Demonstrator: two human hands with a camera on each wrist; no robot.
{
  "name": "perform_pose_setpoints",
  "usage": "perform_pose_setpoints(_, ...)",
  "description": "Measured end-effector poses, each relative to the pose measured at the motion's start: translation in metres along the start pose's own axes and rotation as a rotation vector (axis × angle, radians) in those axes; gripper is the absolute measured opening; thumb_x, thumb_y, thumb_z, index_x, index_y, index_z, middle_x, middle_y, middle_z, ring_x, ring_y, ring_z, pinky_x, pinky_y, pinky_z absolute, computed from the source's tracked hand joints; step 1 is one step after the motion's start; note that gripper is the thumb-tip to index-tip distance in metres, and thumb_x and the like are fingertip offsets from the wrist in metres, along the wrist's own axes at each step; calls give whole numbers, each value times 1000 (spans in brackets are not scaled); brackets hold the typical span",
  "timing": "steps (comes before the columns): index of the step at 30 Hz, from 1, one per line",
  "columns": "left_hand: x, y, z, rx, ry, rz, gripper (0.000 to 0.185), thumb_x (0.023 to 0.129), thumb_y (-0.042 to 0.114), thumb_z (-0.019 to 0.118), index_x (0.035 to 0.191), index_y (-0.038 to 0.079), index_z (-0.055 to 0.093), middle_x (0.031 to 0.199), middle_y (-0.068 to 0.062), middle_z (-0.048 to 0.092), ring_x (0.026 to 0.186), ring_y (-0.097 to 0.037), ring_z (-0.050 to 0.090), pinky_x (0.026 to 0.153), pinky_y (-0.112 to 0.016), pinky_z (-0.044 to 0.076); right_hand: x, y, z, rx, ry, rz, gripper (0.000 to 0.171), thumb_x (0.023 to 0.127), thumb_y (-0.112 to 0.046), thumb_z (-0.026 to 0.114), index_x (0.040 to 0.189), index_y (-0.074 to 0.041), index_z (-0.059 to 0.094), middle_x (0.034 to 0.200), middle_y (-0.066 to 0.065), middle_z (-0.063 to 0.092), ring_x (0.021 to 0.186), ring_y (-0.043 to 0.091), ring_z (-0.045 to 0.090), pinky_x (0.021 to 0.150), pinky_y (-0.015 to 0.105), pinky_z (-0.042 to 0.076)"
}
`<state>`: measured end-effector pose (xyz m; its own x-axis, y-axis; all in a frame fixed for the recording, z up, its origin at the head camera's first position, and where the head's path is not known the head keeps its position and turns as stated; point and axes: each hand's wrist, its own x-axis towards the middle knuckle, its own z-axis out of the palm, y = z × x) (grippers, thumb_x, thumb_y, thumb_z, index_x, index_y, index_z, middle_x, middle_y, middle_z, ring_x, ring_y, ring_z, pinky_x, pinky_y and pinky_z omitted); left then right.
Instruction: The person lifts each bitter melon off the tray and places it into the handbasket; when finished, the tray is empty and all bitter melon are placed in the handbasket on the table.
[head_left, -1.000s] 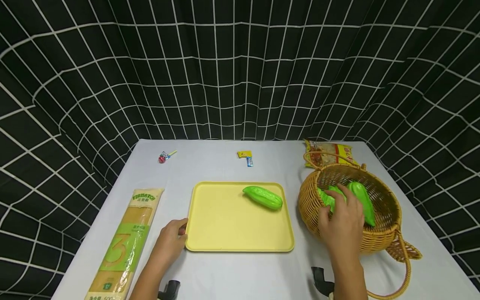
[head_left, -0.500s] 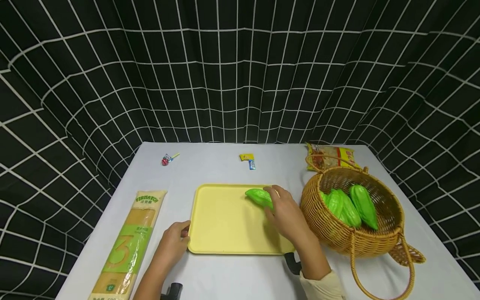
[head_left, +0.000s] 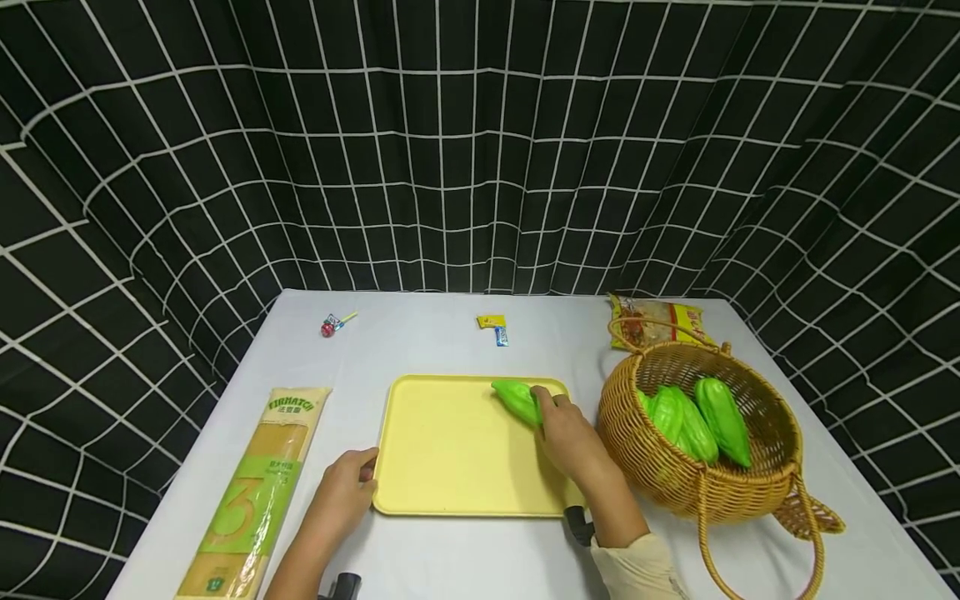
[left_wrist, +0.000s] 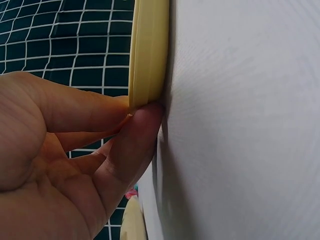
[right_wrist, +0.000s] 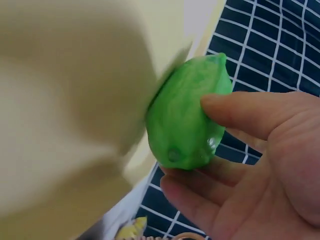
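Head view, right hand: the right hand (head_left: 564, 427) sits right of centre in the frame, fingers curled round the near end of a ridged green plastic gourd (head_left: 517, 398) that lies at the upper right corner of the flat pale-yellow plastic tray (head_left: 450, 458).
Head view, left hand: the left hand (head_left: 347, 485) pinches the tray's lower left edge, low and left of centre.
Head view, surroundings: a round woven wicker basket (head_left: 772, 492) stands at right, just beside the tray, with more green gourds (head_left: 701, 421) inside; a long packet of spaghetti (head_left: 251, 500) lies at lower left on the white table (head_left: 420, 342); a lollipop (head_left: 330, 325), a small yellow-and-blue sweet wrapper (head_left: 495, 327) and a yellow snack bag (head_left: 660, 321) lie along the far edge.
Left wrist view: the yellow tray rim (left_wrist: 147, 55) runs down from the top; thumb and fingers (left_wrist: 135, 145) clamp it against the table.
Right wrist view: the gourd (right_wrist: 187, 115) fills the centre, thumb on top and fingers (right_wrist: 200, 197) beneath its end, against the blurred tray.
Risk, grip: only one end appears to be held, so the smooth, tapered gourd could pivot or slip out.
Risk, basket: the basket is close; a swinging wrist could knock its rim or tall handle.
Risk, tray: if the left hand loosens, the light tray may slide.
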<state>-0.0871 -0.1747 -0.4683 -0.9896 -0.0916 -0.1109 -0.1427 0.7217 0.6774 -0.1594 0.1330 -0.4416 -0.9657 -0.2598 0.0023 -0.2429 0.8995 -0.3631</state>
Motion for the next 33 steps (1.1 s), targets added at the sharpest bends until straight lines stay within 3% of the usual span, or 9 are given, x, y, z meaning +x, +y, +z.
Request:
perform_pose_setpoints(3,0,0,0,7,-5,8,45,82,-8,64,127,-10,57,110,-17,64,94,-24,63,81,-42,54,-1,0,0,6,12,9,50,96,-3,55,143,-6,39,129,29,51,106,42,59,79,49,55)
perform_pose_setpoints(6,0,-1,-1,13,-1,10,45,82,-8,64,127,-9,57,110,-16,65,94,-24,62,82,-42,53,-6,-1,-5,26,86,2,52,94,-5,59,143,-7,41,127,29,52,107,42,59,81,50,55)
perform_pose_setpoints(13,0,-1,-1,14,8,29,45,82,-8,64,126,-10,57,111,-17,64,94,-25,63,83,-42,54,-40,-4,-44,97,434,-25,54,88,-7,64,139,-6,47,118,26,56,102,39,57,80,53,52)
perform_pose_setpoints(16,0,0,0,15,3,21,45,82,-8,64,127,-9,57,112,-17,64,95,-25,63,84,-42,54,-63,5,-60,130,564,29,54,88,-9,61,140,-7,47,118,24,54,96,36,54,74,52,48)
perform_pose_setpoints(20,0,1,-2,27,-9,-1,46,83,-6,64,128,-9,56,114,-17,64,97,-25,63,85,-43,54,-89,25,-75,160,688,168,53,90,-12,56,142,-9,46,118,25,51,93,35,48,70,50,40)
perform_pose_setpoints(23,1,1,-4,26,-19,-8,46,84,-7,64,129,-10,55,116,-18,63,98,-27,63,84,-43,54,-97,43,-80,157,711,271,52,91,-13,53,143,-7,45,120,30,47,98,40,44,72,54,37)
perform_pose_setpoints(27,1,1,-4,15,-29,-13,47,83,-8,64,129,-11,54,116,-20,63,98,-28,63,83,-43,54,-99,59,-80,138,663,377,50,94,-16,51,142,-2,45,128,34,39,112,48,38,79,61,37)
perform_pose_setpoints(33,1,3,0,17,-34,-15,47,82,-8,64,128,-11,55,114,-19,64,96,-26,63,82,-43,54,-100,64,-78,141,661,407,51,96,-23,50,140,4,45,138,34,32,123,51,32,90,64,33)
